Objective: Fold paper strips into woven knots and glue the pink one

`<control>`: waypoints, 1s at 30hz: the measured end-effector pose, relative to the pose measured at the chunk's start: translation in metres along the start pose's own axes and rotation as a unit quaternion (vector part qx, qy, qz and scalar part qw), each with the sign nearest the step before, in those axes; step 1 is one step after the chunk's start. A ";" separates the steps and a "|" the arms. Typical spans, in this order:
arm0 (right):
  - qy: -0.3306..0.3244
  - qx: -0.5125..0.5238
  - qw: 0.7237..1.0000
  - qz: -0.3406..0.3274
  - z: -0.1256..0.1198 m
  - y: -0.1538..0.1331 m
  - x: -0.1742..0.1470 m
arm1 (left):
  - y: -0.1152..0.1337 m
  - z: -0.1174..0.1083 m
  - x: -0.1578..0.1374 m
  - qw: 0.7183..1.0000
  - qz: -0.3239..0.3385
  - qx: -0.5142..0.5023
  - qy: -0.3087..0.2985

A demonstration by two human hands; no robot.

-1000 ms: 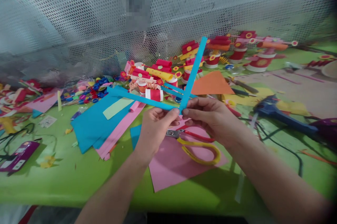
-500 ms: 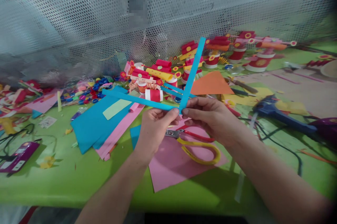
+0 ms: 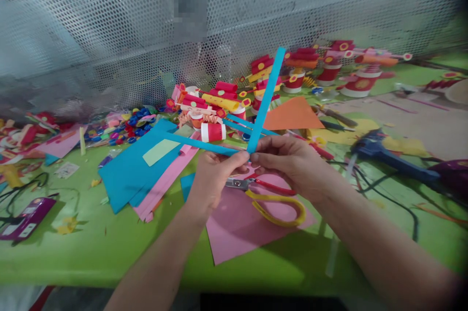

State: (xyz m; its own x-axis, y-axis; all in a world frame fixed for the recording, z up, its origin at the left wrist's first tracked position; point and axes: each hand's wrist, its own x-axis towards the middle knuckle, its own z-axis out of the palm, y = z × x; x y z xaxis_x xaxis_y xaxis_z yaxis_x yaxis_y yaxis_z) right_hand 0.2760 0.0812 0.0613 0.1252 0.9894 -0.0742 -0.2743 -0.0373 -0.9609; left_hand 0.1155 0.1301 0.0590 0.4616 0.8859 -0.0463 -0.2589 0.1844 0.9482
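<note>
Two blue paper strips meet at a corner between my fingertips. My left hand [image 3: 215, 179] pinches the end of the strip [image 3: 204, 145] that reaches left. Upward from the corner stands the other strip [image 3: 269, 96], its lower end pinched by my right hand [image 3: 288, 162]. Whether they are glued or one folded strip cannot be made out. Below my hands, scissors [image 3: 274, 197] with a red and a yellow handle lie on pink paper [image 3: 241, 233]; my fingers partly hide their blades. Left of my hands are blue sheets [image 3: 127, 174] with a pale green paper piece [image 3: 161, 151].
A blue glue gun [image 3: 395, 160] with a dark cable lies at the right. Red paper cups [image 3: 213, 132] and paper models [image 3: 361, 82] stand along the mesh barrier [image 3: 234, 23]. Bottle caps [image 3: 141, 121] are heaped back left, and a purple power strip [image 3: 27, 218] sits at the left.
The left-reaching strip has tilted slightly, looking thinner and more edge-on. Both hands keep their pinch in nearly the same place.
</note>
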 end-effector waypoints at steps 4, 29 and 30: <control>-0.002 -0.012 1.000 -0.017 -0.001 0.002 0.001 | -0.002 0.000 0.000 1.000 0.001 -0.017 -0.010; -0.016 0.035 0.999 0.017 0.001 -0.004 -0.001 | -0.003 0.003 0.001 0.995 0.090 0.026 0.027; -0.015 0.035 0.999 0.017 0.001 -0.004 -0.001 | -0.003 0.003 0.000 0.995 0.090 0.026 0.025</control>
State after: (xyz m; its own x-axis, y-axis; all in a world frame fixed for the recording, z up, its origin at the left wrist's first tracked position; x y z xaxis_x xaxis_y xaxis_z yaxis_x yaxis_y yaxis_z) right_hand 0.2757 0.0802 0.0657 0.0872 0.9915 -0.0967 -0.3448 -0.0610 -0.9367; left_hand 0.1190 0.1284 0.0566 0.3682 0.9229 0.1123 -0.2885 -0.0014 0.9575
